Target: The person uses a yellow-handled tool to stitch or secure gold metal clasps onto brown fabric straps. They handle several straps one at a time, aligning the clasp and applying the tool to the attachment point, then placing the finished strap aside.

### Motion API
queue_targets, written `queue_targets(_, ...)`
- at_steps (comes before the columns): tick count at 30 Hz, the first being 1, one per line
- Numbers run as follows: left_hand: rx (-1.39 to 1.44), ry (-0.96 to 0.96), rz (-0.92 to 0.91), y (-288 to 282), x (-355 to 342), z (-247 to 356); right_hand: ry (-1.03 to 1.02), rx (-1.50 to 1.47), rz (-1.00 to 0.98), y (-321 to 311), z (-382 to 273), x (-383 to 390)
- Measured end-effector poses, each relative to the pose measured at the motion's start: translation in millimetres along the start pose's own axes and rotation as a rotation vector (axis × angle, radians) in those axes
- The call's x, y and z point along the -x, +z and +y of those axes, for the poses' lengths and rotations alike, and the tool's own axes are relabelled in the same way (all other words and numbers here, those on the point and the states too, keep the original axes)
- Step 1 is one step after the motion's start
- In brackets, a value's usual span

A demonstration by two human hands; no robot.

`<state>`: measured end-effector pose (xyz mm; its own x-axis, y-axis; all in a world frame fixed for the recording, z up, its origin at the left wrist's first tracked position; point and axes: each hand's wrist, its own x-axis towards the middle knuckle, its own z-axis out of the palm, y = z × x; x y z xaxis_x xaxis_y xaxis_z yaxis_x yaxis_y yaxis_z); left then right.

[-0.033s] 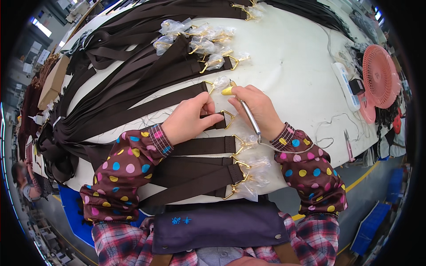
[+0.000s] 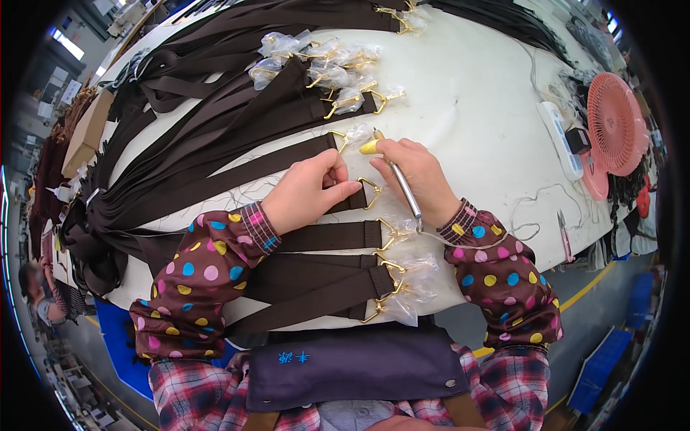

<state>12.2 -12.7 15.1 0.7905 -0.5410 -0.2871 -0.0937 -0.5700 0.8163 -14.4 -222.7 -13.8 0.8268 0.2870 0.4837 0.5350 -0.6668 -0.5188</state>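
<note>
Several dark brown webbing straps lie across the table, tipped with gold metal clasps in clear plastic wrap. My left hand (image 2: 310,188), fingers curled and thumb stretched out, is over one strap end (image 2: 353,199) with a gold triangular clasp (image 2: 371,192). Whatever its curled fingers hold, if anything, is hidden. Above that hand lies another strap (image 2: 280,159) with its clasp (image 2: 339,141). My right hand (image 2: 424,176) grips a slim metal pen-like tool (image 2: 405,189) with a thin cord at its rear end. Yellow covering (image 2: 369,148) shows on a fingertip of that hand.
Farther back is a pile of plastic-wrapped clasps (image 2: 334,63). On the right are a pink fan (image 2: 613,118), a white power strip (image 2: 560,140) and small pink-handled snips (image 2: 566,237). More straps (image 2: 309,305) lie near the table's front edge. A cardboard box (image 2: 88,135) stands left.
My left thumb has drawn back slightly to the left, uncovering more of the strap end. My right hand and the pen-like tool have barely shifted.
</note>
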Motion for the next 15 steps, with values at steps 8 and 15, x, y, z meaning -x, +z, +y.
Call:
queue_targets(8, 0.712, -0.035, -0.247, 1, 34, -6, 0.201, -0.235, -0.034, -12, -4, 5)
queue_targets(15, 0.16, 0.039, -0.406, -9, 56, -6, 0.042, -0.456, -0.384, -14, -17, 12)
